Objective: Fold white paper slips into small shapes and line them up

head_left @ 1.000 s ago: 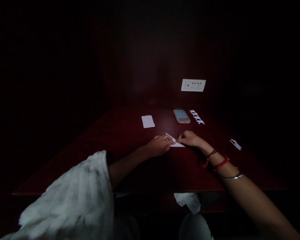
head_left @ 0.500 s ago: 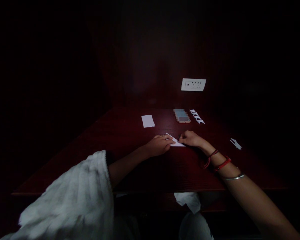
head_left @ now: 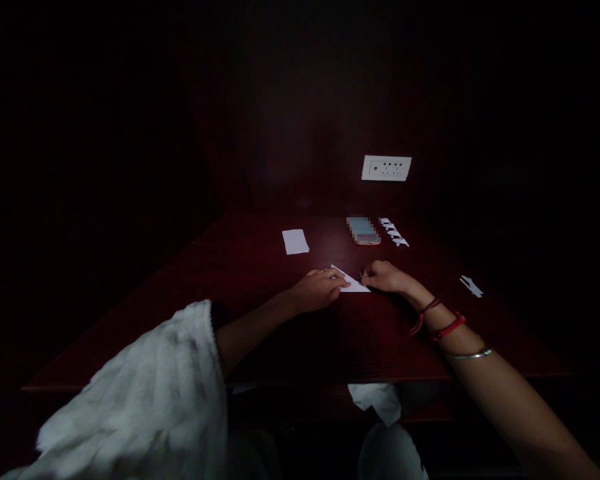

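A white paper folded into a triangle (head_left: 356, 286) lies on the dark red table, its long slanting edge facing right. My left hand (head_left: 320, 289) rests on its left part, fingers stretched over the paper and pressing it to the tabletop. Just right of the slanting edge is my right hand (head_left: 384, 276), with thumb and fingers pinched together. Something small and dark shows at those fingertips, too dim to name. The left hand hides the paper's left side.
A stack of white paper (head_left: 295, 241) lies beyond my left hand. Farther back are a phone (head_left: 363, 231) and a row of folded white paper pieces (head_left: 394, 233). Paper scraps (head_left: 471, 286) lie at right. A socket panel (head_left: 387, 168) is on the wall.
My right hand has shifted slightly right, off the paper's slanting edge, uncovering more of it. The left hand stays in place on the paper.
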Demonstrator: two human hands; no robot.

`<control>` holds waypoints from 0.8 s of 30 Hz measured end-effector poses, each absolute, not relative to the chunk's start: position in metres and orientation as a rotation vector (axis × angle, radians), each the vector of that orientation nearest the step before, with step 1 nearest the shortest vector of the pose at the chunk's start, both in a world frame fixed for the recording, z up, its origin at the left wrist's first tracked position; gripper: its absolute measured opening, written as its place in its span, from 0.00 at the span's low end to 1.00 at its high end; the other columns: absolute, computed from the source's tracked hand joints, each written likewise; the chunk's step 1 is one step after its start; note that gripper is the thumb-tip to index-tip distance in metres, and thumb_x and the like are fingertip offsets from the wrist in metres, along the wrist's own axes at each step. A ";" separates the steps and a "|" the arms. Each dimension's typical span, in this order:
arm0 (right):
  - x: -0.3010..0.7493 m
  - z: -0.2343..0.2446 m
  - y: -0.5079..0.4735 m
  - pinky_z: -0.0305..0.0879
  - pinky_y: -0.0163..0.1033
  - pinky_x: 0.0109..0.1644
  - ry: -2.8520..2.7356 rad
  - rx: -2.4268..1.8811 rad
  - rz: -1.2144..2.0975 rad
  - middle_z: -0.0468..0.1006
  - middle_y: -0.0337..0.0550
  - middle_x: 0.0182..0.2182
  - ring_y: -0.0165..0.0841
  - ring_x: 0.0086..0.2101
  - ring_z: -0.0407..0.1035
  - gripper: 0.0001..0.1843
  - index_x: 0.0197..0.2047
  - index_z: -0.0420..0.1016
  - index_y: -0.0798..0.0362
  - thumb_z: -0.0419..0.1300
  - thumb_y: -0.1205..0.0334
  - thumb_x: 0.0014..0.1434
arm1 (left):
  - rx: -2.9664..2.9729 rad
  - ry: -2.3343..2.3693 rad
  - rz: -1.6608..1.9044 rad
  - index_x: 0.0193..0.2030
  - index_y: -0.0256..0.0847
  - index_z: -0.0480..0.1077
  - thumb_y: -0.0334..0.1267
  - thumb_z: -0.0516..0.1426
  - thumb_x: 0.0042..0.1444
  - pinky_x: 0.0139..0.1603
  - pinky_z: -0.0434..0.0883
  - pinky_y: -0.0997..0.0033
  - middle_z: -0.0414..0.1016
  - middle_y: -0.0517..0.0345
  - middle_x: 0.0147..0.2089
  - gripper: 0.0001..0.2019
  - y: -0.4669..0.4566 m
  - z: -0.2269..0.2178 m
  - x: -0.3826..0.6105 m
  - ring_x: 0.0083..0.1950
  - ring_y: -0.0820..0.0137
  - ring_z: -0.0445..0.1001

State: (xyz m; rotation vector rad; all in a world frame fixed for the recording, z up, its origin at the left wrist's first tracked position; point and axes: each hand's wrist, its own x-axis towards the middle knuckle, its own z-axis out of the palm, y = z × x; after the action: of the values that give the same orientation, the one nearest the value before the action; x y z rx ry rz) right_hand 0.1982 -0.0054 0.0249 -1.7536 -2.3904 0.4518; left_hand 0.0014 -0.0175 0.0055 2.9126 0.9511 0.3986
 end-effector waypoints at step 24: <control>0.211 0.031 -0.011 0.53 0.29 0.24 -2.424 -1.718 0.601 0.69 0.40 0.20 0.25 0.22 0.60 0.13 0.24 0.71 0.58 0.50 0.58 0.44 | 2.917 0.948 0.407 0.47 0.48 0.59 0.33 0.43 0.54 0.48 0.54 0.68 0.59 0.61 0.49 0.15 -0.017 0.004 0.002 0.50 0.71 0.57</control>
State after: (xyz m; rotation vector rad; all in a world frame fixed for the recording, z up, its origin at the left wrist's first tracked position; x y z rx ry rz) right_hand 0.2111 -0.0111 0.0312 -1.7178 -2.4236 0.6006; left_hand 0.0019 -0.0170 0.0044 2.9167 0.9479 0.4069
